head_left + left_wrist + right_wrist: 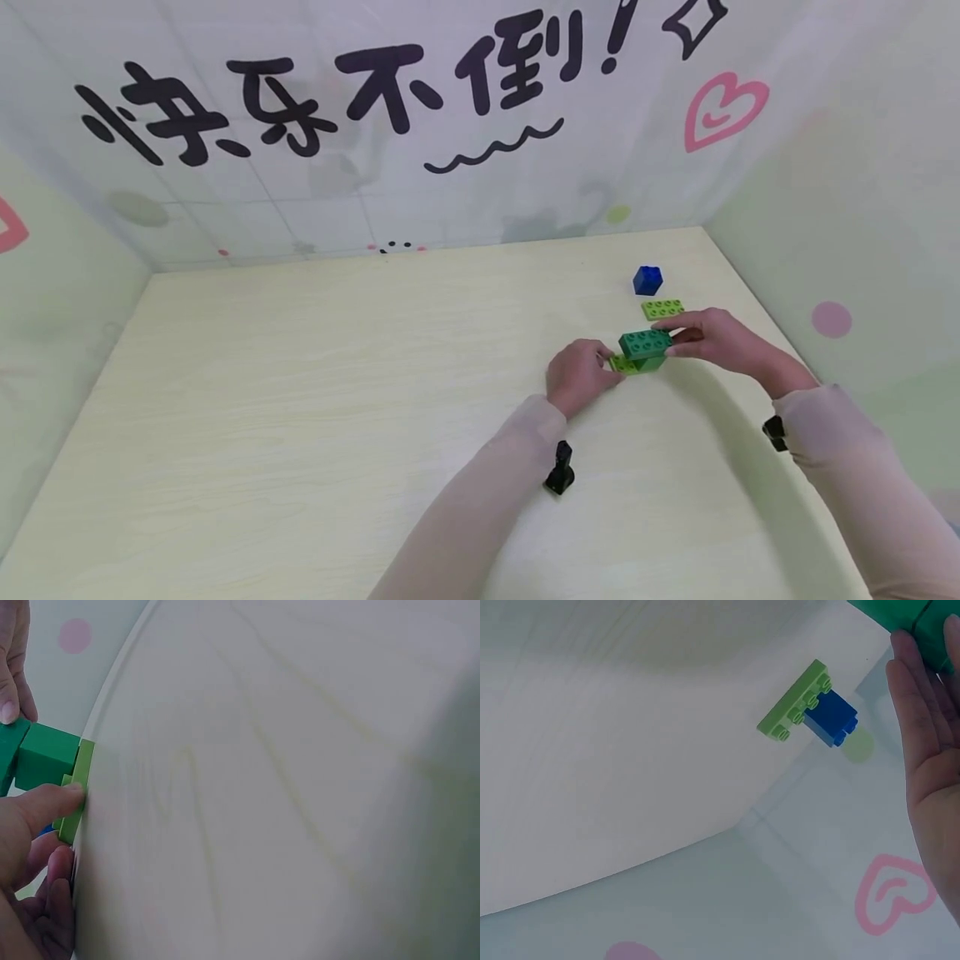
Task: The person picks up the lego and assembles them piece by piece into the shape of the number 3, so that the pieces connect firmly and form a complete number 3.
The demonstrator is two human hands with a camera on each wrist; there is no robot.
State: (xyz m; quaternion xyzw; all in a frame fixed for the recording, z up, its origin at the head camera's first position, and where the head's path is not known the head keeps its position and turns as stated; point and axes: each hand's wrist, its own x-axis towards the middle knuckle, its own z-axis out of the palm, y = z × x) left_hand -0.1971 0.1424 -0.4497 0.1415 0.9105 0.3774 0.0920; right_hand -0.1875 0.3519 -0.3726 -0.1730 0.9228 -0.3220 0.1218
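A dark green brick (645, 342) sits on a light green plate (630, 365) on the pale wooden table (337, 400), at its right side. My left hand (602, 368) pinches the left end of that plate; in the left wrist view its thumb (46, 807) presses the plate's edge (81, 784) beside the dark green brick (46, 756). My right hand (677, 340) grips the right end of the dark green brick from above and the side. In the right wrist view its straight fingers (922, 735) lie against the brick (919, 621).
A second light green plate (663, 309) lies just behind the hands, and a blue cube (647, 280) behind that; both show in the right wrist view, the plate (793, 703) beside the cube (831, 718). A printed back wall (420, 167) and pale side walls enclose the table.
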